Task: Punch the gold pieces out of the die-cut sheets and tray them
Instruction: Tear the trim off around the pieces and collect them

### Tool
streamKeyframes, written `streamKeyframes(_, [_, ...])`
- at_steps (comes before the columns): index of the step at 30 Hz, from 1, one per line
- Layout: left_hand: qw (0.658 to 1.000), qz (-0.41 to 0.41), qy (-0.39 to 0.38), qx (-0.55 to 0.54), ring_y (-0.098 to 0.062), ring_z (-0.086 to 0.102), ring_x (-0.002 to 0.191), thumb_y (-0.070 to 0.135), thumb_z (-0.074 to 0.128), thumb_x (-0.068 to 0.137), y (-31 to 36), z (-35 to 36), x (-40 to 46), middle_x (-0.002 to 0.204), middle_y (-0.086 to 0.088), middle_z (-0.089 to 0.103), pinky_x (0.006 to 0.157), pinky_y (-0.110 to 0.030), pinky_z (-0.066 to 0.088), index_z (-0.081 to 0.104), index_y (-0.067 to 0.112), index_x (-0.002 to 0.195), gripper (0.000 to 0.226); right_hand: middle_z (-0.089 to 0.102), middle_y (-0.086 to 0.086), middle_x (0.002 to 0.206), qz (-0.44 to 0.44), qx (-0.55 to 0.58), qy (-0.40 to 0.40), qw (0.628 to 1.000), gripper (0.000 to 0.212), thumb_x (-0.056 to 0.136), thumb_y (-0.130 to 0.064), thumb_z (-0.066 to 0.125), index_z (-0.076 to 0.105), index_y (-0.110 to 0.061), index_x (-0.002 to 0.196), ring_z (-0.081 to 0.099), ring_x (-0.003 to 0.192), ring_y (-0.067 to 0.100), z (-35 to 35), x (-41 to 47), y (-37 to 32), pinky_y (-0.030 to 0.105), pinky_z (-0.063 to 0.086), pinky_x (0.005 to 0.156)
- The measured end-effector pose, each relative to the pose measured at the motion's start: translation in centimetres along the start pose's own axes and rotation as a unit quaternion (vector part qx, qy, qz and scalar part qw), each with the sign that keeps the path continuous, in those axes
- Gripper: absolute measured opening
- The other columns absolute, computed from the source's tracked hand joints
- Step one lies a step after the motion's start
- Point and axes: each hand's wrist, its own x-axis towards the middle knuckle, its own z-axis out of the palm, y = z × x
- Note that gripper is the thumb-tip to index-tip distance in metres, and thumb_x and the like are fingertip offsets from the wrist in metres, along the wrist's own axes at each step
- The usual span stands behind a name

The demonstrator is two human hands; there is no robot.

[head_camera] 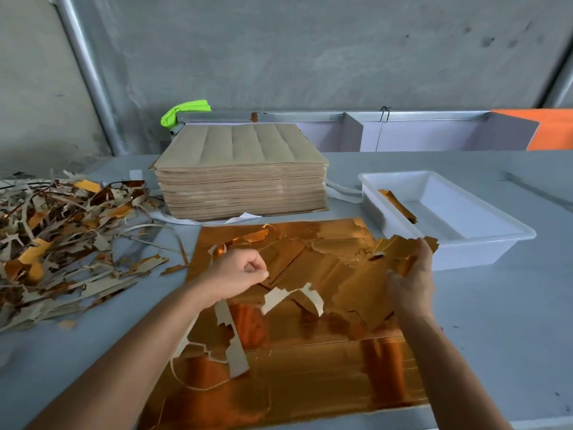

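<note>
Grey concrete wall fills the upper frame, with a metal pipe [90, 72] running diagonally down at upper left.

Table [496, 321]: pale grey, smooth, matt; it spans the lower two thirds of the frame.

Gold die-cut sheet [294, 377]: large, rectangular, mirror-bright foil with an orange cast, lying flat at lower centre. Its upper half is torn and ragged; pale card backing shows where strips curl up.

Stack of sheets [242, 178]: thick, squared block of kraft-brown card, backs upward, faint lengthwise ridges on top; centre frame, behind the gold sheet.

Scrap heap [62, 240]: tangled brown and gold offcut strips, left edge of the frame.

White tray [508, 243]: shallow plastic rectangle with rounded corners, right of centre. A few gold pieces [398, 204] lean against its left inner wall.

Green cloth [186, 111]: fluorescent, bunched, behind the stack.

Right hand [412, 280]: fingers curled round a bundle of punched gold pieces [393, 246], notched and perforated at the edges, held above the sheet's right side, just beside the tray's near corner.

Left hand [238, 271]: closed into a loose fist over the sheet's upper left, finger and thumb tips together; whether they pinch a strip cannot be told.
</note>
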Motion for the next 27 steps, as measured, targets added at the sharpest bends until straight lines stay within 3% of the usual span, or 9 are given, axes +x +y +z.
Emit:
streamKeyframes(3, [0.993, -0.004, -0.009, 0.120, -0.005, 0.058, 0.078, 0.031, 0.060, 0.092, -0.9, -0.1, 0.0, 0.084, 0.004, 0.062, 0.061, -0.016, 0.038, 0.058, 0.023, 0.076, 0.017, 0.047, 0.011, 0.137, 0.014, 0.011, 0.023, 1.000, 0.073, 0.091, 0.005, 0.050, 0.020, -0.030, 0.147, 0.050, 0.112, 0.032, -0.9, 1.0, 0.0, 0.047, 0.046, 0.088])
streamKeyframes(5, [0.980, -0.015, -0.016, 0.198, -0.008, 0.059, 0.079, 0.035, 0.058, 0.092, -1.3, -0.3, 0.1, 0.086, 0.003, 0.062, 0.064, -0.019, 0.043, 0.058, 0.022, 0.078, 0.019, 0.049, 0.011, 0.133, 0.016, 0.017, 0.012, 1.000, 0.078, 0.087, 0.006, 0.055, 0.019, -0.030, 0.146, 0.052, 0.112, 0.032, -1.5, 1.3, 0.2, 0.047, 0.048, 0.090])
streamKeyframes(8, [0.966, -0.013, -0.008, 0.259, -0.009, 0.053, 0.089, 0.050, 0.051, 0.091, -0.7, 0.3, 0.4, 0.097, 0.005, 0.054, 0.079, -0.025, 0.045, 0.056, 0.022, 0.092, 0.028, 0.046, 0.008, 0.138, 0.018, 0.047, -0.016, 0.999, 0.092, 0.084, 0.005, 0.065, 0.011, -0.032, 0.148, 0.051, 0.117, 0.033, -1.6, 1.2, 0.1, 0.054, 0.049, 0.090])
streamKeyframes(13, [0.964, 0.064, 0.030, 0.256, -0.016, 0.041, 0.120, 0.073, 0.047, 0.078, 2.3, 4.2, 0.5, 0.131, 0.000, 0.047, 0.096, -0.035, 0.034, 0.051, 0.023, 0.126, 0.070, 0.032, 0.005, 0.151, 0.037, 0.056, -0.028, 0.997, 0.106, 0.082, -0.006, 0.072, -0.004, -0.032, 0.151, 0.041, 0.131, 0.035, -0.9, 0.7, -0.2, 0.058, 0.043, 0.095])
streamKeyframes(16, [0.963, 0.092, 0.008, 0.251, -0.015, 0.035, 0.119, 0.073, 0.055, 0.071, 3.3, 6.6, 0.7, 0.131, 0.002, 0.046, 0.096, -0.034, 0.031, 0.051, 0.025, 0.129, 0.075, 0.050, 0.006, 0.132, 0.050, 0.072, -0.038, 0.995, 0.086, 0.082, -0.014, 0.073, 0.019, -0.025, 0.148, 0.054, 0.109, 0.030, -0.6, 0.2, -0.4, 0.051, 0.049, 0.082])
streamKeyframes(19, [0.969, 0.082, -0.020, 0.231, -0.018, 0.033, 0.121, 0.064, 0.065, 0.073, 3.6, 8.1, 1.3, 0.133, 0.000, 0.042, 0.095, -0.033, 0.033, 0.047, 0.027, 0.135, 0.074, 0.062, 0.003, 0.111, 0.059, 0.110, -0.095, 0.988, 0.047, 0.082, -0.012, 0.072, 0.049, -0.021, 0.122, 0.061, 0.096, 0.028, -0.9, 0.1, -0.6, 0.044, 0.051, 0.073])
streamKeyframes(22, [0.973, 0.054, -0.051, 0.219, -0.021, 0.029, 0.125, 0.056, 0.069, 0.076, 3.1, 8.7, 1.8, 0.136, -0.003, 0.037, 0.098, -0.037, 0.033, 0.045, 0.030, 0.133, 0.067, 0.066, 0.003, 0.094, 0.019, 0.054, -0.135, 0.989, 0.019, 0.085, -0.010, 0.068, 0.059, -0.022, 0.097, 0.062, 0.087, 0.027, -1.7, 0.2, -1.0, 0.041, 0.052, 0.071])
streamKeyframes(24, [0.976, 0.058, -0.041, 0.208, -0.021, 0.030, 0.124, 0.053, 0.068, 0.078, 2.5, 8.9, 2.0, 0.134, -0.003, 0.038, 0.096, -0.036, 0.033, 0.048, 0.030, 0.127, 0.058, 0.062, 0.002, 0.073, -0.070, -0.038, -0.075, 0.994, 0.024, 0.085, -0.003, 0.065, 0.056, -0.023, 0.076, 0.059, 0.070, 0.025, -2.7, 0.6, -1.6, 0.028, 0.043, 0.056])
streamKeyframes(27, [0.978, 0.058, -0.024, 0.200, -0.019, 0.032, 0.119, 0.051, 0.067, 0.080, 2.0, 9.1, 2.3, 0.129, -0.001, 0.042, 0.091, -0.033, 0.032, 0.053, 0.029, 0.119, 0.047, 0.052, 0.003, 0.059, -0.176, -0.172, 0.065, 0.967, 0.017, 0.083, 0.000, 0.056, 0.053, -0.014, 0.074, 0.050, 0.058, 0.029, -4.5, 1.6, -2.9, 0.030, 0.037, 0.053])
